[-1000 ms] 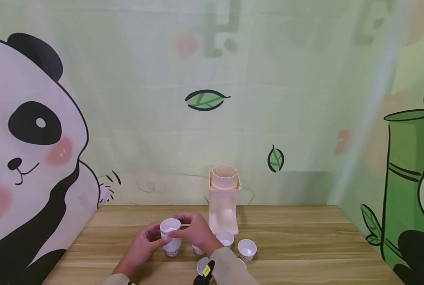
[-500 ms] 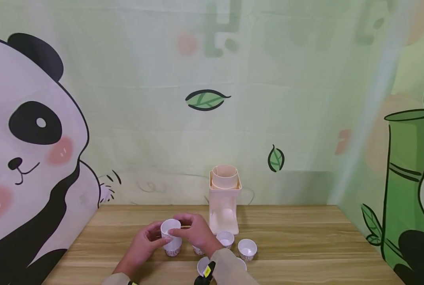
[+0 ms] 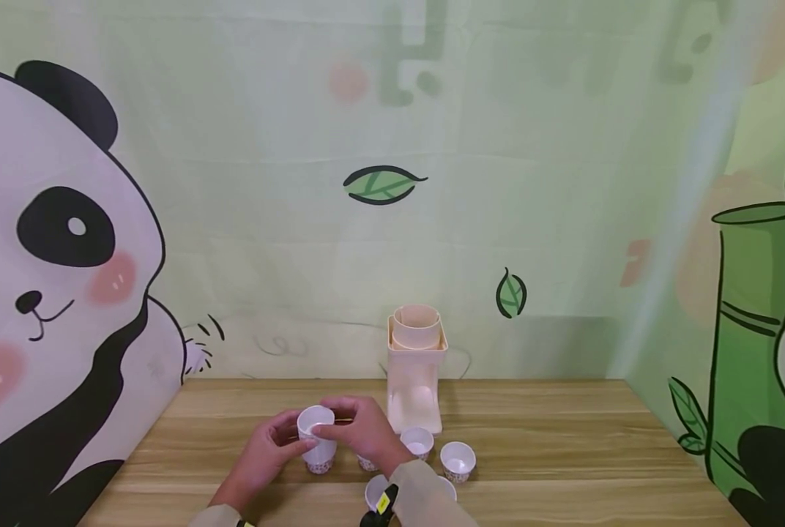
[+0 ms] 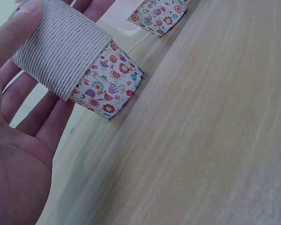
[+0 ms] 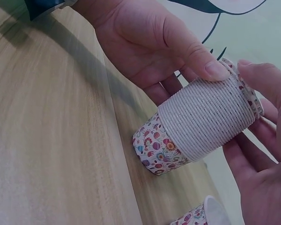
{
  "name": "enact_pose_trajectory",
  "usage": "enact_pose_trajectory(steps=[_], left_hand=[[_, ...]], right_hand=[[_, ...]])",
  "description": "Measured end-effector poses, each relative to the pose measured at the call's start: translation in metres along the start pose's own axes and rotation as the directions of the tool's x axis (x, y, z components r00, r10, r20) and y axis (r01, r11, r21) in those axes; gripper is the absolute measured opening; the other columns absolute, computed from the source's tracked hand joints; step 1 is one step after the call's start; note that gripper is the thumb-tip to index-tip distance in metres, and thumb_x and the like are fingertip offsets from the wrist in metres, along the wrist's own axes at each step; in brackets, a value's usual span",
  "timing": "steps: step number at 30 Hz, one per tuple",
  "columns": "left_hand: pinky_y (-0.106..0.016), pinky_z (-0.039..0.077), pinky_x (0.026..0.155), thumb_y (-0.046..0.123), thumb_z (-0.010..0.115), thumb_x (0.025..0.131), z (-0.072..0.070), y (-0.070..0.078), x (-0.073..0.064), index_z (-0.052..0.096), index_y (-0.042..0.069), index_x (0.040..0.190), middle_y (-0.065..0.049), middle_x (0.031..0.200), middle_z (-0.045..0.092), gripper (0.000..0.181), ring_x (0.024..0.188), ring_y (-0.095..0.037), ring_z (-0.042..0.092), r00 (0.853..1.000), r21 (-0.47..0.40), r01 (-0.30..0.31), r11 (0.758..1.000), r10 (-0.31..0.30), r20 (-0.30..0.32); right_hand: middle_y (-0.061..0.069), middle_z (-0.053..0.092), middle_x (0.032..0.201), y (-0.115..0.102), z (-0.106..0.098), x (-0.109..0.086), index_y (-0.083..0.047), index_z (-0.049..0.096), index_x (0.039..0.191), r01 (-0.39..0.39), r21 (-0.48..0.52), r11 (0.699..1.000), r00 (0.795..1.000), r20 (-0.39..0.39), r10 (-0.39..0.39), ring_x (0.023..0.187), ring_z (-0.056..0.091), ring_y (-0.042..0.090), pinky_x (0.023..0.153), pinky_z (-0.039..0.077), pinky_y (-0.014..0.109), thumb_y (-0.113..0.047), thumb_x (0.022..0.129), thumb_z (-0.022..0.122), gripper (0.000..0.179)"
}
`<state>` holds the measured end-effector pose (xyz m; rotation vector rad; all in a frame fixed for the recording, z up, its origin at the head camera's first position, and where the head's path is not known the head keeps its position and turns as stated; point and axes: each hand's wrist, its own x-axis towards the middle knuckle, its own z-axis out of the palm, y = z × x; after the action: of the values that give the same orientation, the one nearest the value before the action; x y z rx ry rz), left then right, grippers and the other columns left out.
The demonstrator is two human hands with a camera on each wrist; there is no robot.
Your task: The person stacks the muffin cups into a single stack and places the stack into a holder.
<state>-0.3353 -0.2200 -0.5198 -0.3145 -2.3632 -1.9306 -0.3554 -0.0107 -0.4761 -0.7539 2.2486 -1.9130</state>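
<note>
Nearest, loose paper cups (image 3: 458, 462) stand upright on the counter (image 3: 537, 417) around the right forearm. Slightly farther, the left hand (image 3: 263, 450) and right hand (image 3: 367, 433) grip a nested paper-cup stack (image 5: 203, 122) from opposite sides, probably keeping it aligned; whether its base touches down I cannot tell. Behind stands a pink holder (image 3: 414, 377), seemingly backed near the wall for reach-room.

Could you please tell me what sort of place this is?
Perhaps a small indoor booth: a panda backdrop stands behind and beside a wood-grain table, which bears a pink stand and several cups.
</note>
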Motion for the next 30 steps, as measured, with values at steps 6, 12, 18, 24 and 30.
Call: enact_pose_trajectory(steps=[6, 12, 18, 24, 30], left_hand=[[-0.021, 0.053, 0.094, 0.011, 0.081, 0.087, -0.0005, 0.0009, -0.0017, 0.062, 0.001, 0.135, -0.021, 0.130, 0.069, 0.053, 0.106, -0.005, 0.068, 1.000, -0.016, -0.009, 1.000, 0.009, -0.006], [-0.020, 0.053, 0.094, 0.015, 0.082, 0.086, -0.0006, 0.0012, -0.0008, 0.062, 0.003, 0.135, -0.019, 0.131, 0.069, 0.054, 0.108, -0.006, 0.068, 1.000, 0.000, 0.002, 1.000, -0.002, -0.011], [-0.020, 0.054, 0.092, 0.015, 0.083, 0.085, -0.0001, 0.0006, -0.0004, 0.063, 0.004, 0.134, -0.018, 0.131, 0.069, 0.054, 0.109, -0.010, 0.068, 1.000, 0.002, 0.023, 1.000, -0.023, -0.021], [-0.021, 0.055, 0.090, 0.016, 0.083, 0.086, 0.0012, 0.0019, 0.0000, 0.064, 0.005, 0.134, -0.017, 0.130, 0.070, 0.053, 0.113, -0.017, 0.067, 0.999, 0.006, 0.037, 0.999, -0.037, -0.030], [-0.021, 0.054, 0.091, 0.016, 0.083, 0.086, 0.0032, 0.0053, 0.0001, 0.064, 0.006, 0.135, -0.016, 0.131, 0.070, 0.053, 0.115, -0.019, 0.067, 0.998, 0.013, 0.050, 0.999, -0.049, -0.039]], right_hand=[[0.010, 0.075, 0.122, -0.0029, 0.0006, -0.0003, -0.007, 0.073, 0.125, 0.008, -0.038, 0.999, 1.000, 0.019, -0.007, 0.107, 0.073, 0.022, 0.087, 0.059, 0.025, -0.017, 0.086, 0.084, 0.041], [0.010, 0.075, 0.123, -0.0007, -0.0004, 0.0011, -0.007, 0.072, 0.125, 0.002, -0.066, 0.998, 1.000, 0.027, 0.000, 0.107, 0.073, 0.021, 0.087, 0.059, 0.025, -0.017, 0.087, 0.083, 0.041], [0.009, 0.075, 0.122, 0.0047, -0.0009, 0.0022, -0.009, 0.072, 0.125, 0.000, -0.073, 0.997, 1.000, 0.030, 0.002, 0.106, 0.073, 0.020, 0.086, 0.059, 0.024, -0.017, 0.087, 0.083, 0.040], [0.009, 0.075, 0.123, 0.0038, -0.0020, 0.0004, -0.008, 0.071, 0.127, -0.002, -0.081, 0.997, 1.000, 0.031, 0.004, 0.107, 0.072, 0.019, 0.088, 0.060, 0.026, -0.020, 0.088, 0.082, 0.041], [0.007, 0.075, 0.123, 0.0011, -0.0042, -0.0016, -0.008, 0.070, 0.128, -0.012, -0.092, 0.996, 0.999, 0.036, 0.015, 0.108, 0.072, 0.017, 0.089, 0.059, 0.025, -0.023, 0.089, 0.082, 0.044]])
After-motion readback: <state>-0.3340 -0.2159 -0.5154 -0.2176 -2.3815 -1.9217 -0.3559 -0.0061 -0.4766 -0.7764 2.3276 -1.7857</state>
